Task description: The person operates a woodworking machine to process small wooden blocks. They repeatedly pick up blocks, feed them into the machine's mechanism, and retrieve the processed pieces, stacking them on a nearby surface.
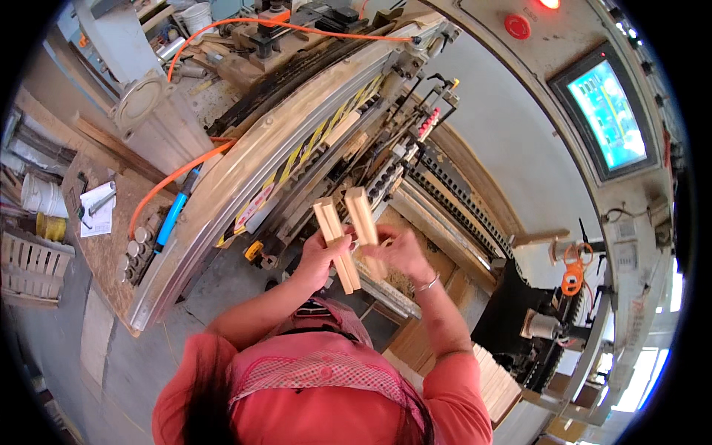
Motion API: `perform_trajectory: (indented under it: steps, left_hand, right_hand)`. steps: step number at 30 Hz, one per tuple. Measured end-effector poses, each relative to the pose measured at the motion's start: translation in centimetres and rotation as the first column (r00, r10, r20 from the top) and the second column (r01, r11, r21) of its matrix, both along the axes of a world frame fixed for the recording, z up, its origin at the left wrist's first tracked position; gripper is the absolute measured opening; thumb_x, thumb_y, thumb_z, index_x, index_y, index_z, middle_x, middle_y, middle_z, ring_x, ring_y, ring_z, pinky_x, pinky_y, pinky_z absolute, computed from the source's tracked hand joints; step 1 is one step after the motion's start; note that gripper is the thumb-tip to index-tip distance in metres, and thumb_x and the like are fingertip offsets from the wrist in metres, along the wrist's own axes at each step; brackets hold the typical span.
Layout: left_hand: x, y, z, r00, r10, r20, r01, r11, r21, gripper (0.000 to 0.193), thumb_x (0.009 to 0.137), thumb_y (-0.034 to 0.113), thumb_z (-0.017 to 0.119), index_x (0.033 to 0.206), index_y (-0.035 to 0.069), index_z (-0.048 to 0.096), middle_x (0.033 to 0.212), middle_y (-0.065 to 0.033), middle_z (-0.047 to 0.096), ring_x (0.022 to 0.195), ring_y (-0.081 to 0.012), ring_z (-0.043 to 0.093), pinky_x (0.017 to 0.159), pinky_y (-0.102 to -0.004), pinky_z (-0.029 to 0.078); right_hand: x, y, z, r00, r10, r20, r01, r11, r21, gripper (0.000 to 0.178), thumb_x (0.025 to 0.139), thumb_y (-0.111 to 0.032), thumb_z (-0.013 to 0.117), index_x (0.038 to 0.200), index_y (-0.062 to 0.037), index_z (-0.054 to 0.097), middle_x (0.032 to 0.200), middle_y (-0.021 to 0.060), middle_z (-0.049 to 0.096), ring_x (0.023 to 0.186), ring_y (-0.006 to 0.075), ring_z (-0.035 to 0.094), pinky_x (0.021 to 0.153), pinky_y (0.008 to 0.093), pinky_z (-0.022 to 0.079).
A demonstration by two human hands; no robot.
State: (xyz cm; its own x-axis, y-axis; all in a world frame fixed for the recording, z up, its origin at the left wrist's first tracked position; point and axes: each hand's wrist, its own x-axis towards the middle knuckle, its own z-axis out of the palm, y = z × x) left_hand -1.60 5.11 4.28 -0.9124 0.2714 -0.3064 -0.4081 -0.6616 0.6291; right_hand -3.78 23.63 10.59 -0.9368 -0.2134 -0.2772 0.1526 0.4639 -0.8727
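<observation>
Two short lengths of pale, grooved wood are held up side by side in front of my body. Around the left wooden piece point(337, 245) the fingers of my left hand point(320, 256) are closed, near its middle. My right hand point(397, 252) is closed on the lower part of the right wooden piece point(361, 219); this hand is slightly blurred. A narrow gap separates the pieces at their upper ends. Behind them lies a woodworking machine point(386, 174) with black rails and rows of fittings.
A control panel with a lit screen point(608, 111) and a red button point(518, 27) stands at the right. An orange hose point(185, 167) crosses the long metal machine edge at left. A wooden board point(96, 252) bears a paper and a blue tool point(172, 215). Stacked wood point(493, 386) lies by my right elbow.
</observation>
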Motion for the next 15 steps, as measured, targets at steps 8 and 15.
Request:
perform_trajectory:
  steps: [8, 15]
  left_hand:
    - [0.6, -0.2, -0.2, 0.977, 0.146, 0.155, -0.132, 0.986, -0.102, 0.030, 0.090, 0.025, 0.057, 0.106, 0.000, 0.049, 0.102, -0.0152, 0.062, 0.082, -0.0199, 0.062, 0.073, -0.0328, 0.052]
    - [1.1, 0.0, -1.9, 0.949, 0.218, 0.226, -0.192, 0.973, -0.129, 0.028, 0.091, 0.026, 0.054, 0.105, 0.002, 0.049, 0.098, -0.0147, 0.063, 0.073, -0.0186, 0.062, 0.066, -0.0319, 0.052]
  right_hand:
    - [-19.3, 8.9, -2.4, 0.891, 0.191, -0.411, 0.180, 0.683, 0.708, 0.036, 0.061, -0.035, 0.072, 0.076, -0.0030, 0.066, 0.073, 0.0157, 0.064, 0.071, 0.0306, 0.063, 0.066, 0.0384, 0.052]
    - [-27.8, 7.0, -5.3, 0.898, 0.295, -0.326, 0.131, 0.530, 0.838, 0.037, 0.061, -0.036, 0.070, 0.075, -0.0017, 0.067, 0.080, 0.0162, 0.066, 0.077, 0.0307, 0.065, 0.070, 0.0375, 0.053]
